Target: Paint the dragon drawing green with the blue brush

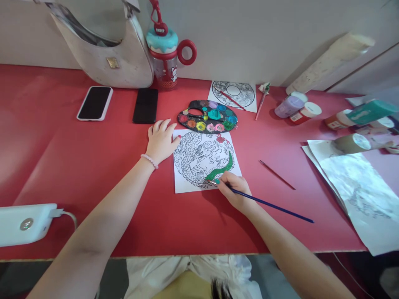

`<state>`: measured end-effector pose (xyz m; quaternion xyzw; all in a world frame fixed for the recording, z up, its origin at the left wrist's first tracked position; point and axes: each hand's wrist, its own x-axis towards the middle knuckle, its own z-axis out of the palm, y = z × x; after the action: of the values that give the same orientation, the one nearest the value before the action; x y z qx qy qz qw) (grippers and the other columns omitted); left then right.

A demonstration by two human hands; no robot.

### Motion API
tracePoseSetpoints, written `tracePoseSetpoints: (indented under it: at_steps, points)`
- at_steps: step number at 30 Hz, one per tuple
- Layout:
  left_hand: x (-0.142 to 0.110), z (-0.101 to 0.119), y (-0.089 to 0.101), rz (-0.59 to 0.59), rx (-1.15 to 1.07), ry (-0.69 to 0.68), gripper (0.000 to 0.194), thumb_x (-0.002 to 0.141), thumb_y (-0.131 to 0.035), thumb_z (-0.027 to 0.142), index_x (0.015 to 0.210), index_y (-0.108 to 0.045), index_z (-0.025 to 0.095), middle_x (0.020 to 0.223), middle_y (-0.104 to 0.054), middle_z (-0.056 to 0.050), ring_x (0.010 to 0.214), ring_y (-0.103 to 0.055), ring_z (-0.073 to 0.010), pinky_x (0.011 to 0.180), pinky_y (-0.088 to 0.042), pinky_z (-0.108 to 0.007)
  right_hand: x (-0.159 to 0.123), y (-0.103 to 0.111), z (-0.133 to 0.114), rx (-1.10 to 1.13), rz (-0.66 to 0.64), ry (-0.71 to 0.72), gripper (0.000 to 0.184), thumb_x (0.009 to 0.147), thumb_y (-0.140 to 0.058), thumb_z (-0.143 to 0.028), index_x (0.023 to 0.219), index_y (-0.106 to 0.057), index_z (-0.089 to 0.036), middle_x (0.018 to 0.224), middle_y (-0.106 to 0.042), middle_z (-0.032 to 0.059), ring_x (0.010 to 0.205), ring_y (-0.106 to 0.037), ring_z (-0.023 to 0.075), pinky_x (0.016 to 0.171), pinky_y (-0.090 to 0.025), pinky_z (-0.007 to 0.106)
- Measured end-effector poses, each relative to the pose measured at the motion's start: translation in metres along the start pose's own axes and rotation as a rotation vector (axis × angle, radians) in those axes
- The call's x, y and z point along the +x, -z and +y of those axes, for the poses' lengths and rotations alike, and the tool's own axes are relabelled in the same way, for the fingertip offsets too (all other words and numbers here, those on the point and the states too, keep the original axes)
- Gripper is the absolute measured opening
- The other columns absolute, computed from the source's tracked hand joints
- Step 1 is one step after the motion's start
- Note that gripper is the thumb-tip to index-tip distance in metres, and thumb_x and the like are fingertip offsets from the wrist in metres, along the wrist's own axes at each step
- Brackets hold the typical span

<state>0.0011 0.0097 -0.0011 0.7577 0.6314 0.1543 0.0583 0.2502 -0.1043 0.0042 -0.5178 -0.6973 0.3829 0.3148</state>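
Note:
In front of me lies a white sheet with a printed dragon drawing [193,166]. A curved stretch of the dragon's body is painted green, and a small patch at the upper right is red. My right hand [234,189] pinches a dark blue paintbrush [274,204], its tip touching the lower end of the green stretch. My left hand [162,141] rests flat with fingers spread at the sheet's upper left corner, the thumb by its edge. Just beyond the sheet sits a black paint palette [208,117] with several colours in its wells.
Two phones [95,104] lie at the left, before a white handbag [109,62] and a lidded cup [165,58]. A thin red brush [277,174] lies right of the drawing. Several paint bottles [289,104] and stacked papers [358,199] occupy the right. A power bank [25,224] is near left.

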Motion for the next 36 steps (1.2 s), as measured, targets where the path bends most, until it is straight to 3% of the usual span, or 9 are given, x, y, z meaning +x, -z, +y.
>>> tracePoseSetpoints:
  at_steps: [36]
  points:
    - [-0.0003, 0.0004, 0.0000, -0.007, -0.022, 0.010, 0.041, 0.093, -0.053, 0.033, 0.132, -0.056, 0.023, 0.150, -0.046, -0.012, 0.139, -0.035, -0.0353, 0.113, -0.028, -0.058, 0.0006, -0.0001, -0.0027, -0.009, 0.005, 0.001, 0.030, 0.086, -0.051, -0.027, 0.062, -0.034, -0.022, 0.054, -0.033, -0.0054, 0.050, -0.027, 0.0092, 0.045, -0.023, 0.024]
